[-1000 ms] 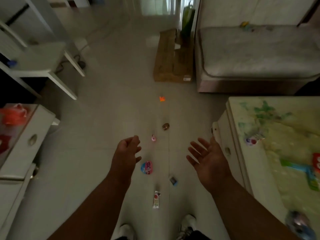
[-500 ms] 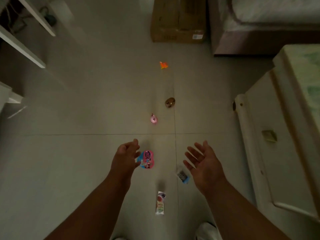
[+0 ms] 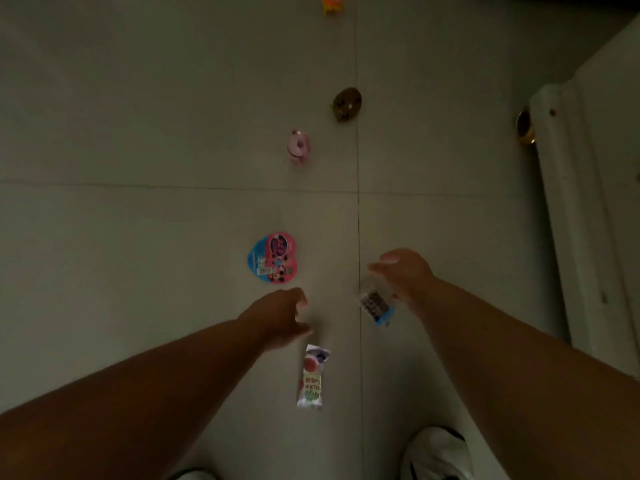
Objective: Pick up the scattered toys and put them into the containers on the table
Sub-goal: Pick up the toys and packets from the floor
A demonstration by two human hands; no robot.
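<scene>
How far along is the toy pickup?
Done: nothing visible; no container is in view. In hand: left hand reaches above the white packet; right hand reaches at the blue-edged packet, grip unclear. Left: heart-shaped pack, pink donut, brown toy, orange toy, all on the floor.

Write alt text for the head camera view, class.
Two bare arms reach down over a grey tiled floor: the left hand nears a long white packet, the right hand a small blue-edged packet. A heart-shaped toy lies beyond.
</scene>
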